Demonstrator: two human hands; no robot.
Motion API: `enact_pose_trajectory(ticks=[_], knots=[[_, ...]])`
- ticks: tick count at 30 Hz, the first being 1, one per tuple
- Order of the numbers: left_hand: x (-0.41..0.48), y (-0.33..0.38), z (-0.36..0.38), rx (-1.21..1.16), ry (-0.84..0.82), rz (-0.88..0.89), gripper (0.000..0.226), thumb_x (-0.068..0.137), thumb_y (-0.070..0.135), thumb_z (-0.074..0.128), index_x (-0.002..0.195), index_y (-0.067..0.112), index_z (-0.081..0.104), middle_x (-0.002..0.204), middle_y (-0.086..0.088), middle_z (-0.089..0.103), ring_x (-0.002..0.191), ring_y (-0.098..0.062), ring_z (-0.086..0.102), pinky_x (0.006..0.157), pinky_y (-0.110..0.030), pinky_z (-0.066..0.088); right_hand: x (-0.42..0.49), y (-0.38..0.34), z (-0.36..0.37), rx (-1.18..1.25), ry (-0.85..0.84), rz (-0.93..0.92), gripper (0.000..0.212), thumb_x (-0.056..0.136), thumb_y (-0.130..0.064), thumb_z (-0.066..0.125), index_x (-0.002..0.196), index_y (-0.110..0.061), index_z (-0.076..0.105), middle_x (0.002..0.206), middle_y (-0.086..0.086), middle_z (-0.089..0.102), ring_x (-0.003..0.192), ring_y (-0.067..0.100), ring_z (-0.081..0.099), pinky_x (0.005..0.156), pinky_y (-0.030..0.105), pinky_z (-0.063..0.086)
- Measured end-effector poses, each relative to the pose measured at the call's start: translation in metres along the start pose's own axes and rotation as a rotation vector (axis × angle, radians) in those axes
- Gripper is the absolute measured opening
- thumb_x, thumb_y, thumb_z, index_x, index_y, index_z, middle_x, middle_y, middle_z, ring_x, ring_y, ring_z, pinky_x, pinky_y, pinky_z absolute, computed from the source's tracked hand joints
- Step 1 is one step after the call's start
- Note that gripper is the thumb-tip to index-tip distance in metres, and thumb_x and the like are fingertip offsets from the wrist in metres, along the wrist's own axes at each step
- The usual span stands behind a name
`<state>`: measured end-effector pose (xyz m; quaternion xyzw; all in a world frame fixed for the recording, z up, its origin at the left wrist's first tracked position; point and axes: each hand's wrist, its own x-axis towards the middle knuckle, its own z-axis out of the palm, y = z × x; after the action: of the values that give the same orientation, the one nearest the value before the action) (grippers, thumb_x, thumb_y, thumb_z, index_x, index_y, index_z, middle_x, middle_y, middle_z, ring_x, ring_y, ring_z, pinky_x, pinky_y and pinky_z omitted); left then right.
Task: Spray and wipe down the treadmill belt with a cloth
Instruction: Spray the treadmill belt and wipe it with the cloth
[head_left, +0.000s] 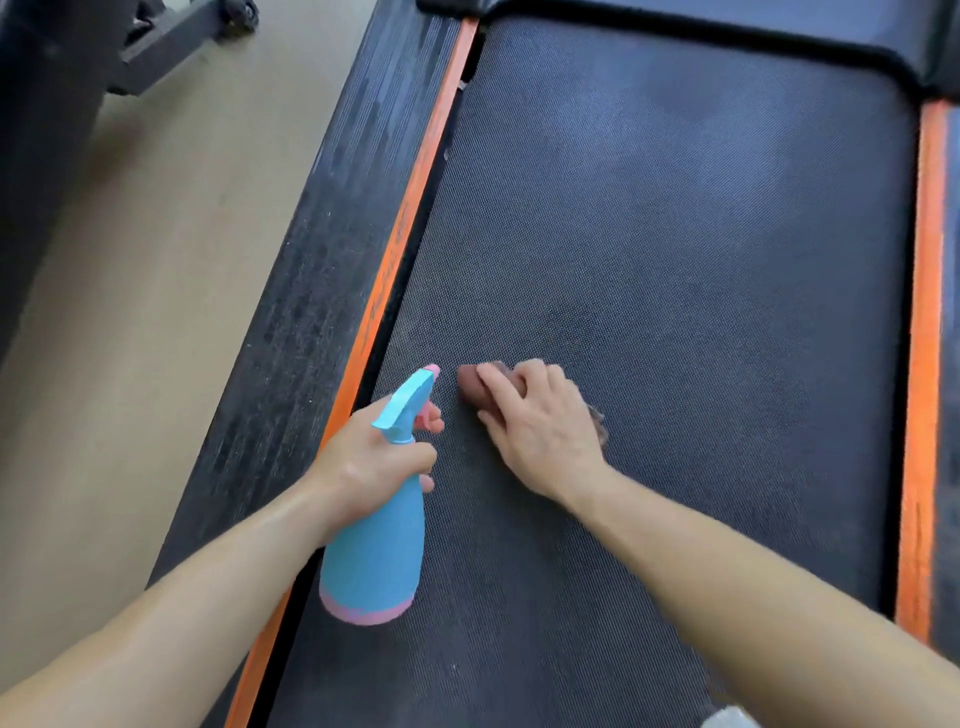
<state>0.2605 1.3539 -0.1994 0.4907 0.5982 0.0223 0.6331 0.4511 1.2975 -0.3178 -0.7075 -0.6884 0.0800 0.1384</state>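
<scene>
Treadmill belt (675, 260) is being wiped: right hand (540, 421)'s grip is curling over the cloth (470, 384) near the orange rail (405, 218); left hand (369, 462) is clasping the spray bottle (374, 551) beside that rail. Next, probably strokes away from it.

one spray bottle (371, 551), one cloth (469, 383), one belt (675, 234), two hands (370, 460) (540, 423)

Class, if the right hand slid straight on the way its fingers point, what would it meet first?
Probably the orange strip at the belt's left edge; only bare belt lies ahead of the right hand holding the cloth.
</scene>
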Motion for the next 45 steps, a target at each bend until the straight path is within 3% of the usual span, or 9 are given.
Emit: enact_pose_trajectory(ticks=[9,15,18,22,25,28,36,41,45], knots=[[0.003,-0.008,-0.005,0.001,0.014,0.001,0.061,0.072,0.012,0.063,0.122,0.046,0.066,0.120,0.005,0.071,0.091,-0.038,0.078,0.077,-0.034,0.063,0.108,0.068,-0.015,-0.020,0.084,0.491,0.050,0.097,-0.052,0.048,0.142,-0.029,0.043,0.123,0.013,0.048,0.110,0.035,0.048,0.092,0.048,0.043],[-0.003,-0.011,-0.018,0.017,0.018,-0.011,0.075,0.065,0.020,0.059,0.130,0.058,0.059,0.120,0.004,0.071,0.082,-0.032,0.079,0.072,-0.025,0.057,-0.035,-0.019,0.001,-0.022,0.003,0.179,0.050,0.094,-0.048,0.051,0.137,-0.022,0.052,0.106,0.013,0.050,0.089,0.033,0.049,0.074,0.045,0.047],[-0.001,-0.009,-0.020,0.006,0.002,0.003,0.075,0.067,0.018,0.060,0.131,0.058,0.060,0.119,0.003,0.071,0.078,-0.029,0.079,0.075,-0.029,0.058,-0.020,-0.002,0.001,-0.067,0.002,0.051,0.048,0.095,-0.049,0.050,0.134,-0.024,0.055,0.106,0.013,0.053,0.088,0.034,0.051,0.074,0.046,0.046],[0.001,-0.012,-0.024,-0.024,0.028,0.002,0.063,0.083,0.003,0.062,0.118,0.056,0.065,0.120,-0.003,0.070,0.073,-0.025,0.075,0.066,-0.024,0.059,0.065,0.025,0.003,-0.122,0.102,0.251,0.046,0.095,-0.050,0.049,0.134,-0.025,0.052,0.112,0.016,0.053,0.098,0.037,0.050,0.083,0.049,0.044],[-0.003,-0.020,-0.025,0.001,0.030,-0.031,0.059,0.069,0.016,0.061,0.122,0.041,0.068,0.121,-0.002,0.070,0.072,-0.022,0.075,0.082,-0.040,0.065,0.106,0.032,0.003,-0.134,0.114,0.379,0.045,0.096,-0.051,0.048,0.133,-0.025,0.051,0.121,0.016,0.052,0.108,0.038,0.048,0.091,0.050,0.040],[-0.006,-0.026,-0.028,0.005,0.020,-0.037,0.068,0.064,0.019,0.061,0.127,0.045,0.066,0.118,0.002,0.071,0.074,-0.017,0.075,0.091,-0.048,0.063,0.103,0.028,-0.002,-0.124,0.117,0.374,0.046,0.096,-0.051,0.049,0.129,-0.021,0.055,0.121,0.014,0.054,0.107,0.038,0.050,0.090,0.049,0.040],[-0.008,-0.013,-0.035,-0.014,0.043,-0.032,0.060,0.067,0.020,0.060,0.120,0.047,0.066,0.117,0.001,0.069,0.082,-0.034,0.079,0.080,-0.035,0.062,-0.035,-0.051,0.012,-0.081,-0.001,0.135,0.048,0.095,-0.051,0.051,0.129,-0.018,0.058,0.105,0.012,0.052,0.087,0.033,0.050,0.073,0.045,0.045],[-0.009,-0.021,-0.049,-0.026,0.069,-0.068,0.064,0.064,0.021,0.059,0.121,0.049,0.066,0.117,0.006,0.071,0.076,-0.028,0.079,0.075,-0.030,0.060,0.061,-0.028,0.016,-0.108,0.090,0.244,0.040,0.096,-0.051,0.049,0.126,-0.025,0.055,0.106,0.012,0.051,0.093,0.034,0.050,0.079,0.046,0.042],[-0.012,-0.036,-0.058,-0.034,0.102,-0.105,0.057,0.062,0.023,0.061,0.112,0.048,0.069,0.111,0.007,0.072,0.068,-0.016,0.072,0.087,-0.048,0.064,0.139,-0.010,0.015,-0.099,0.101,0.349,0.041,0.099,-0.052,0.042,0.129,-0.025,0.049,0.121,0.015,0.050,0.109,0.038,0.049,0.091,0.049,0.040]])
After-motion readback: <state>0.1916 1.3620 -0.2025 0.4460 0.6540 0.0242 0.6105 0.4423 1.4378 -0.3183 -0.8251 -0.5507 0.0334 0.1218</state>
